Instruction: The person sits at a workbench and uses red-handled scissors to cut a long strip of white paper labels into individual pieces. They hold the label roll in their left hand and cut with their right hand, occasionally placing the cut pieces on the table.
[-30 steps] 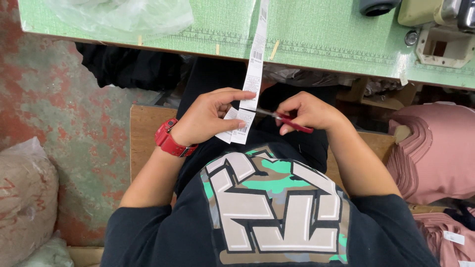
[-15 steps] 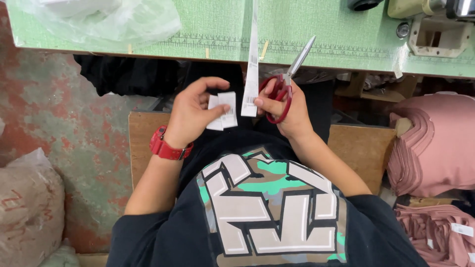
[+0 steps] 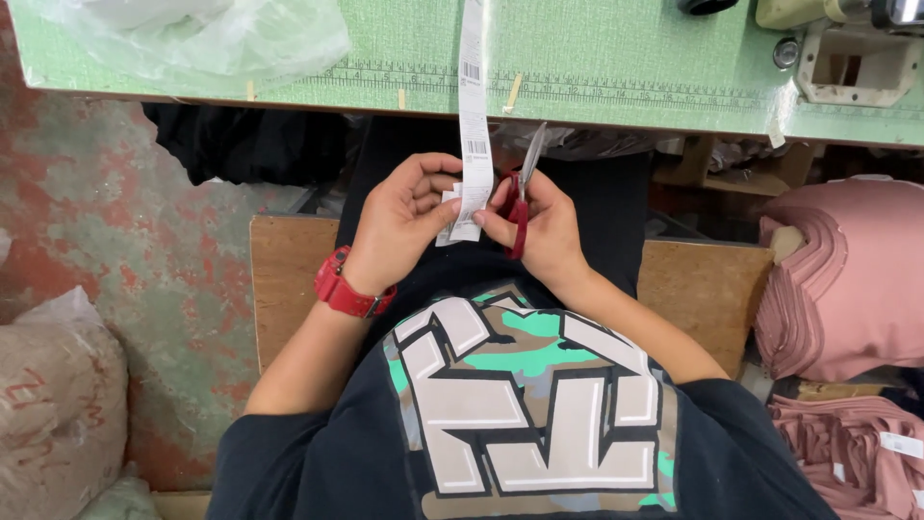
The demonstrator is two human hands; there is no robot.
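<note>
The left hand [image 3: 404, 221] pinches one long white paper label strip [image 3: 473, 116] hanging over the green table's near edge [image 3: 616, 106], the right hand [image 3: 544, 221] clenching one pair of red-handled scissors [image 3: 521, 197].

Left hand [image 3: 404, 217] pinching cut labels [image 3: 447, 204] and the end of a white label strip [image 3: 473, 116] hanging off the green tabletop [image 3: 616, 58]. Right hand [image 3: 544, 226] gripping red scissors [image 3: 521, 193], blades up, just beside the strip. Pink fabric stacks [image 3: 847, 289] at right.

A long white label strip [image 3: 473, 116] hangs off the worktop edge down to lap height. Small cut white labels [image 3: 447, 206] sit stacked beside its end. Red-handled scissors [image 3: 521, 197] point upward, blades closed.
</note>
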